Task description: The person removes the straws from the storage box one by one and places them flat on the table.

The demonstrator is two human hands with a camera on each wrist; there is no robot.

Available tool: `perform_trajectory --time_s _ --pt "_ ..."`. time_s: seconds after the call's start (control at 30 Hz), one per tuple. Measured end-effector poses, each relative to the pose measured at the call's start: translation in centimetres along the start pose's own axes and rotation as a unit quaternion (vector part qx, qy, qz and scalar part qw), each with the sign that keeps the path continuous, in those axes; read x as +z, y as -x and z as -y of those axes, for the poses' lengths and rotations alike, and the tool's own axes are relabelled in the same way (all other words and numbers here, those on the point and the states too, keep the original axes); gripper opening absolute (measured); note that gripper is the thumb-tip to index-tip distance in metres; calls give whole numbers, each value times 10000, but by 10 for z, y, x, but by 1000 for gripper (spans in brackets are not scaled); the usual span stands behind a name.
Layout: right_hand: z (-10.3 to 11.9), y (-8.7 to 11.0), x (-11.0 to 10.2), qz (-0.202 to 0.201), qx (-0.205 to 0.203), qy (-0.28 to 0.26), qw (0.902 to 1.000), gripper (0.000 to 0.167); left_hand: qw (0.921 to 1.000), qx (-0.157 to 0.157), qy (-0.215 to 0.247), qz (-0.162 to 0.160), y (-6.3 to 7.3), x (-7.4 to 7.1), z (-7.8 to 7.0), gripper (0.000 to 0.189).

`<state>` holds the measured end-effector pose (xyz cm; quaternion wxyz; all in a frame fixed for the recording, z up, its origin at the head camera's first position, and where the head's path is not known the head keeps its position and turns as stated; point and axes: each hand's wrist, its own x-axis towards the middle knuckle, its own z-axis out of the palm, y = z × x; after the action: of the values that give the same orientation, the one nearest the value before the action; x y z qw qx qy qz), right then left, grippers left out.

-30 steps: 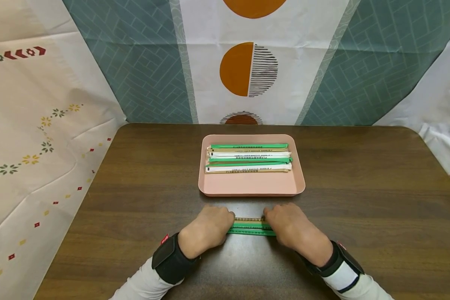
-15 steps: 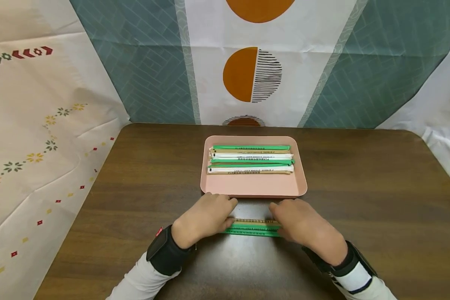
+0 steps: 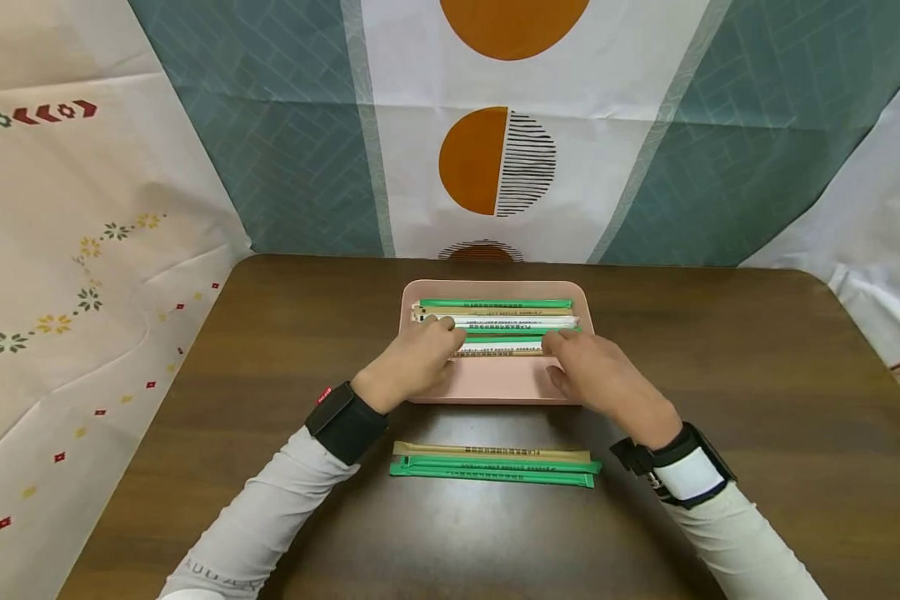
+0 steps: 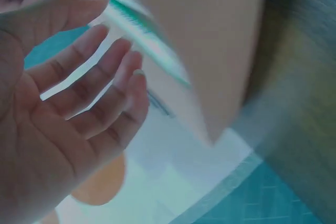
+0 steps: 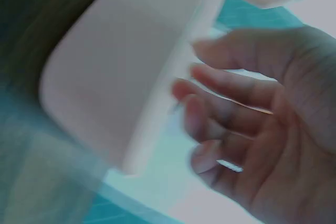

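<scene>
Over the left part of a pink tray [image 3: 495, 393] hovers my left hand [image 3: 412, 362], fingers loosely bent and thumb apart. Above the tray's right part is my right hand [image 3: 603, 375], also relaxed. Both wrist views show the left palm [image 4: 68, 108] and right palm [image 5: 278, 124] holding nothing. Inside the tray lie several paper-wrapped straws: green [image 3: 495, 304], white [image 3: 521, 322] and tan ones, partly hidden by the hands. On the table before the tray, a tan wrapped straw [image 3: 487, 452] and two green wrapped straws [image 3: 495, 476] lie side by side.
The brown wooden table [image 3: 315, 333] extends to both sides of the tray. Behind it hangs a patterned cloth [image 3: 570, 167]. Another pale cloth [image 3: 82, 250] hangs along the left.
Both hands have let go of the three wrapped straws on the table and moved forward from them to above the tray. The straws in the tray look unmoved.
</scene>
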<state>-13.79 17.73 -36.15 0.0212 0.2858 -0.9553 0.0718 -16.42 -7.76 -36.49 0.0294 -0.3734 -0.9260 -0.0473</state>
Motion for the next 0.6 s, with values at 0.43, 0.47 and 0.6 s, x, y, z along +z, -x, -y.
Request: perform_trajectory --time_s 0.43,0.47,0.6 --pt "-25 -15 31 -204 135 365 9990 12 9987 -457 -138 202 -2 23 23 20" --pt "-26 -15 31 -213 118 373 9990 12 9987 -458 -131 174 -2 23 24 21" --pt "-28 -13 29 -189 102 235 9995 12 9989 -451 -125 -94 0 23 27 20"
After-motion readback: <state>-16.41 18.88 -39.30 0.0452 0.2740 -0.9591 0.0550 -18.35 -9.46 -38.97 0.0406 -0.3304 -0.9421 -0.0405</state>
